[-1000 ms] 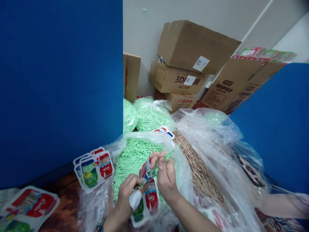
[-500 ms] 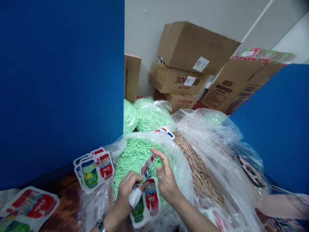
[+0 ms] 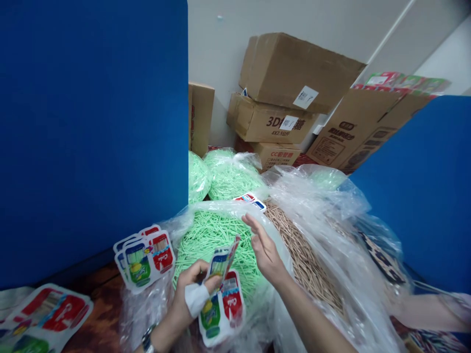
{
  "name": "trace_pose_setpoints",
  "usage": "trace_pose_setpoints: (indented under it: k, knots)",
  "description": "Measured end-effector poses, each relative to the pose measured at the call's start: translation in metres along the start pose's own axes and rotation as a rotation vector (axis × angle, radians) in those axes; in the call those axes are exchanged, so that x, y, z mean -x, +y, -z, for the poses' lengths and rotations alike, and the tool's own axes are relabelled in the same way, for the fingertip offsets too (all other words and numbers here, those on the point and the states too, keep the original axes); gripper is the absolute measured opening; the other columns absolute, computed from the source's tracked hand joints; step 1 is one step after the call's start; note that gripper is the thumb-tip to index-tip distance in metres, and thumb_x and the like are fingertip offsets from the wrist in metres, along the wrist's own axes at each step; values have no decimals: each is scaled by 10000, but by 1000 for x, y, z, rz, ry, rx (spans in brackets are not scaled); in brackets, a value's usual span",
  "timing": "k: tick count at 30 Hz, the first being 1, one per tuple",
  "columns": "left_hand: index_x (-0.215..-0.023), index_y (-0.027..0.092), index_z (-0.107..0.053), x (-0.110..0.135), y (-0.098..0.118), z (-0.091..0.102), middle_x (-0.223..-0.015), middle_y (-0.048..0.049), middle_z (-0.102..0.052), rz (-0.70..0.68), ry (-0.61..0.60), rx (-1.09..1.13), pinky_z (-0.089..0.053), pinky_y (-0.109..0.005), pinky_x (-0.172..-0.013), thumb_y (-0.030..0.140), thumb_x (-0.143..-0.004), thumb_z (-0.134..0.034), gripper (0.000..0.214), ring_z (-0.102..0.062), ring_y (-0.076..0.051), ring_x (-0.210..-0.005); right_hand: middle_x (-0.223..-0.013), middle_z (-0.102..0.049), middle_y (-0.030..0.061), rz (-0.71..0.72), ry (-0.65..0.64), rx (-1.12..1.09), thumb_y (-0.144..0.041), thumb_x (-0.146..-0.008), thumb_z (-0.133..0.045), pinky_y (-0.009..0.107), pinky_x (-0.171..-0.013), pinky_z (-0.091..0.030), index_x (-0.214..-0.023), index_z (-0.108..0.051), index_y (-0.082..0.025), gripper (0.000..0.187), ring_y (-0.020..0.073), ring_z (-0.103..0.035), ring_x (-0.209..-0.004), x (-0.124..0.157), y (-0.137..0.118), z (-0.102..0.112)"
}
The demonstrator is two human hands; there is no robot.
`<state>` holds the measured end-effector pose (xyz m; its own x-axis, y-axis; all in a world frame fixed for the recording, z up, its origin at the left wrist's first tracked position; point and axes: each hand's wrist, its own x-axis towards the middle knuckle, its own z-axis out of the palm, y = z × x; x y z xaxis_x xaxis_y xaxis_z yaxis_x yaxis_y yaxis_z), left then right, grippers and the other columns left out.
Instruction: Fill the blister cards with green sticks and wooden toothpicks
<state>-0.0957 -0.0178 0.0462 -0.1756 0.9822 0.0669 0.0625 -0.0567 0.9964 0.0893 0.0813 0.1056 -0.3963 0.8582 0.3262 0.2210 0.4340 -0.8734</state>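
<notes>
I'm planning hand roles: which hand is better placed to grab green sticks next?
Probably the right hand: it looks empty and open beside the green sticks, while the left hand holds a printed pouch.

My only view: head-worn, close above the green strands, near side; faces forward and steeply down, cartons farther off beyond them.
</notes>
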Motion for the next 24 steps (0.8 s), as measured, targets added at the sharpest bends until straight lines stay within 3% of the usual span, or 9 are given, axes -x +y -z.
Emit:
trace_pose_setpoints:
  k: [4,6,8,18,22,24]
  knots:
    - [-716,159,-591,-2,0,-1,-660,11,-624,68,-32,222,-447,-237,-569,300,-757,-703,185,-561,-140,-600,-1102,-654,72,-302,-143,-406,-500,-878,-541,389,-877,-491,-1249,-506,-252,447,216,-622,-1001,4,17,-11]
    - [-861,157,-623,-4,3,-2,-764,-20,-684,85,-73,332,-499,-273,-630,321,-755,-720,218,-620,-171,-675,-875,-664,22,-342,-106,-529,-490,-843,-601,305,-727,-505,-1026,-583,-227,322,168,-629,-781,8,16,-20]
    - [-1025,164,-612,-7,5,-4,-886,-51,-720,95,-117,413,-533,-323,-719,324,-740,-745,353,-662,-209,-781,-766,-628,-9,-328,-40,-559,-474,-825,-630,260,-659,-475,-884,-577,-213,273,137,-588,-686,11,12,-26]
    - [-1039,145,-641,-8,9,-3,-949,-85,-752,169,-3,266,-567,-338,-759,320,-741,-739,359,-701,-248,-848,-717,-564,-30,-287,-16,-460,-456,-829,-625,226,-608,-433,-847,-543,-197,272,119,-527,-653,13,8,-35]
    - [-931,130,-694,1,19,8,-873,-78,-758,158,12,152,-569,-320,-740,350,-773,-692,271,-699,-254,-832,-826,-621,5,-268,-133,-388,-453,-895,-525,266,-676,-482,-968,-558,-211,255,155,-593,-747,19,11,-36]
    - [-937,132,-703,9,22,21,-874,-77,-760,156,18,121,-572,-319,-729,361,-775,-684,282,-697,-262,-833,-952,-645,43,-211,-234,-228,-421,-945,-428,307,-756,-499,-1104,-541,-221,280,184,-622,-857,23,18,-30]
